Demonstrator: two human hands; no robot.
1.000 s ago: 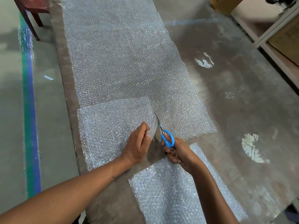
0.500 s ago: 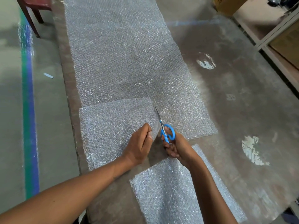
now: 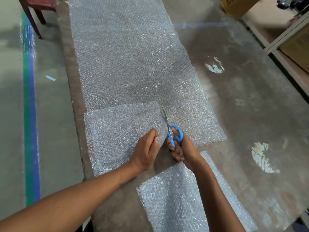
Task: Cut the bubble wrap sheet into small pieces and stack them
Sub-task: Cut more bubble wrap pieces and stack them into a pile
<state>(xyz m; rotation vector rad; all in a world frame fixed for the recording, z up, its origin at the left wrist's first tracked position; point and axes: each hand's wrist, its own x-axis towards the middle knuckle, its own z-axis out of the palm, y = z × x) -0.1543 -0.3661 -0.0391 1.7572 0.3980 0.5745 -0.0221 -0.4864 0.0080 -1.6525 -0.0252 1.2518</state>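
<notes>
A long bubble wrap sheet [image 3: 130, 56] runs up the worn table [image 3: 250, 106]. Its near left part [image 3: 117, 134] is partly cut free along a slit. My left hand [image 3: 147, 149] pinches the lifted edge of that part beside the slit. My right hand [image 3: 182, 148] grips blue-handled scissors [image 3: 173, 131], blades pointing away from me into the cut. A separate cut piece of bubble wrap [image 3: 180, 198] lies flat near me, under my right forearm.
The table's left edge [image 3: 75, 106] drops to a grey floor with a green and blue stripe [image 3: 30, 114]. A red stool [image 3: 36, 7] stands far left. Shelving [image 3: 287, 39] and a cardboard box [image 3: 237, 5] stand at the far right.
The scissors and my right hand have advanced a little further up the slit. My left hand keeps its pinch on the lifted edge and follows slightly.
</notes>
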